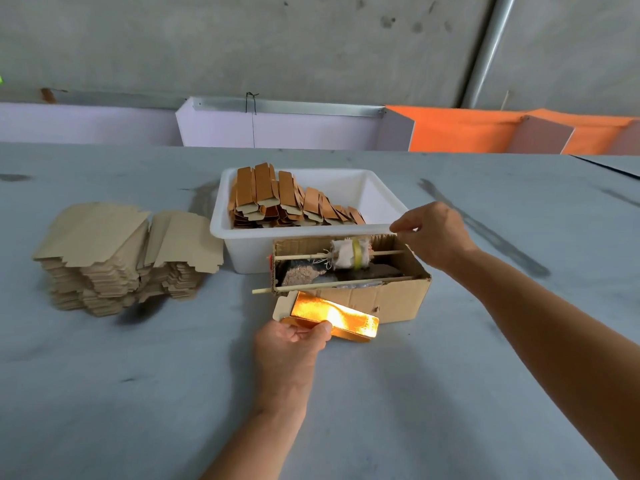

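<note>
"What's in your left grip?"

"My left grip (294,344) is clasped on a gold carton (341,318), with the thumb on top and the fingers under its near-left end. The carton sits low over the desk (138,393), right in front of the cardboard box (394,299). Its shiny face is up and a pale flap is open at its left end."

"And the right?"

"My right grip (433,233) is at the near rim of the white tub (381,192). The fingertips are pinched together by that rim, above the far right corner of the cardboard box. I cannot tell whether they hold the rim, or anything at all."

"What's inside the box?"

"Two thin sticks (298,257) run along its length. The far one carries a cloth-wrapped roll (346,254) with a yellow band, and the near one pokes out through the left wall. Under them lies something dark and speckled that I can't make out."

"And the tub?"

"It stands right behind the box. It holds folded cartons (277,199), brown-gold and leaning in rows, mostly on its left side. Left of the tub, a stack of flat tan card blanks (121,258) stands on the desk, well apart from my left grip."
</note>
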{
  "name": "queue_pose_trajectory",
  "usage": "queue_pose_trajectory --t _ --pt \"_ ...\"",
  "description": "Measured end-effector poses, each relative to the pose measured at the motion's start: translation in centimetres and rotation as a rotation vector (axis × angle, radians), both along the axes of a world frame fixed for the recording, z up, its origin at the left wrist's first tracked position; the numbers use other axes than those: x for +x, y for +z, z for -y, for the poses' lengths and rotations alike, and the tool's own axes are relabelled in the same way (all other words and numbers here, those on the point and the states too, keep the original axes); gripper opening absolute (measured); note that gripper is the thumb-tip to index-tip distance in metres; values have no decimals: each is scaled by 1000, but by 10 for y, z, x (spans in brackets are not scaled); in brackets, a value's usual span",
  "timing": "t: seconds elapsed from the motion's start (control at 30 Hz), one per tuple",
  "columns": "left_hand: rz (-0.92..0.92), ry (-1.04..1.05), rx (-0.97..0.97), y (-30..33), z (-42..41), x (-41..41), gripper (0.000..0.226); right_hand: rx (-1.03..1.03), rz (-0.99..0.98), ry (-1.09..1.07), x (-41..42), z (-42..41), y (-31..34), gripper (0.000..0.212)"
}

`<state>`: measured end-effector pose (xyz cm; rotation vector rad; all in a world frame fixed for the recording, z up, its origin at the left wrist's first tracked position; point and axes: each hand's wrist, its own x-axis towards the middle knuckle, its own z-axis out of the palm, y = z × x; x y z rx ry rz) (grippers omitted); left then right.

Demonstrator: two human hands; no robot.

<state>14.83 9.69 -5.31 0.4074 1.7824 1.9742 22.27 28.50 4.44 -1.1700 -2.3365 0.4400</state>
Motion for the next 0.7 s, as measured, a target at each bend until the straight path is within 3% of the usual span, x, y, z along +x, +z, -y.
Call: queue_pose_trajectory --t 0.23,0.47,0.7 --pt "6 6 -2 -2 -1 -1 13 44 123 104 4 -4 -2 16" --pt "21 -1 18 0 -2 0 15 -121 -166 190 -17 10 -12 14" --pt "15 -6 13 0 -1 -1 14 -155 -99 184 -17 11 -13 8"
